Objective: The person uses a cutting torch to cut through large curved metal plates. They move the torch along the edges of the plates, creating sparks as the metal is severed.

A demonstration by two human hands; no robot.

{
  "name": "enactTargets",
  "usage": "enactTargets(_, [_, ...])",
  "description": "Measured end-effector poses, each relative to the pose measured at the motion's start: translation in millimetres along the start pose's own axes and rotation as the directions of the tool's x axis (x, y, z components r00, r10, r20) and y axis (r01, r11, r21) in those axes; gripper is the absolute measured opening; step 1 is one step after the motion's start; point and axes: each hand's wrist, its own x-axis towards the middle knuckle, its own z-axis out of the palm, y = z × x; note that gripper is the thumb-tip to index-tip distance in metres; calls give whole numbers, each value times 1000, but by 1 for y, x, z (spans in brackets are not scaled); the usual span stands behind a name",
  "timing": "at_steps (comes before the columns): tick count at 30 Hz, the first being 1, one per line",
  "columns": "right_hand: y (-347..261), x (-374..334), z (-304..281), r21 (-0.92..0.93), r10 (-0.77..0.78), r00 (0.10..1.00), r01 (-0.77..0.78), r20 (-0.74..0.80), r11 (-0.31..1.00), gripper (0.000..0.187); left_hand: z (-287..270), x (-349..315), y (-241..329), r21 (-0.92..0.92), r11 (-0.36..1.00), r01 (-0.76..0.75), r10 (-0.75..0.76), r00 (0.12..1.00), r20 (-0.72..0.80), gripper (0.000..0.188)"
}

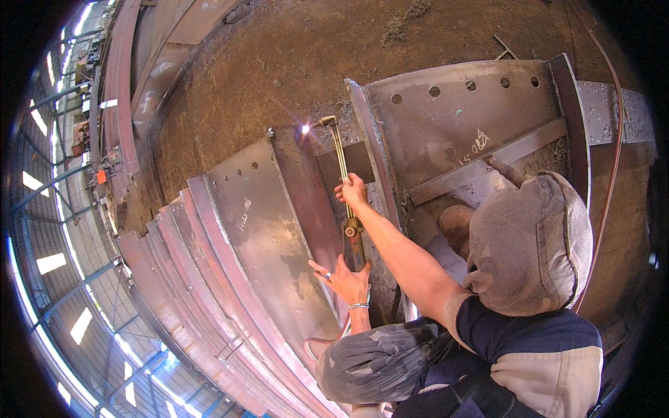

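Observation:
A brass cutting torch extends away from me, its angled head beside a small, bright glow at the far end of a narrow steel web. My right hand is closed round the torch's tubes near their middle. Nearer to me, my left hand, with a ring and a bracelet, has the handle's rear between thumb and fingers. Its other fingers are stretched out to the left. Behind my camouflage-clad knee, the left forearm is mostly hidden. A thin hose shows near that knee.
Curved steel plates stand in a row at left, one with holes and chalk marks. On the right lies a flanged steel segment with a row of holes. My shoe is beside it. A long hose runs along the brown floor.

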Motion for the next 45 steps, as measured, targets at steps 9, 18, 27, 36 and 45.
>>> enactTargets(9, [0,-1,1,10,-33,999,33,-24,999,24,2,-1,-1,-3,1000,-27,27,999,-37,71])
enactTargets(18, [-3,-4,0,10,-13,1000,13,-12,1000,24,2,0,-1,-6,1000,-5,5,1000,-16,71])
enactTargets(27, [-3,-3,0,-11,-25,1000,25,-16,1000,23,3,-1,-2,6,1000,-23,23,999,-30,72])
enactTargets(36, [-3,-4,0,-15,-17,1000,17,-8,1000,23,4,0,-3,-12,1000,-28,28,999,-28,74])
enactTargets(45, [-2,-2,0,-23,-5,1000,6,2,1000,25,-3,1,1,-51,998,41,-39,998,44,74])
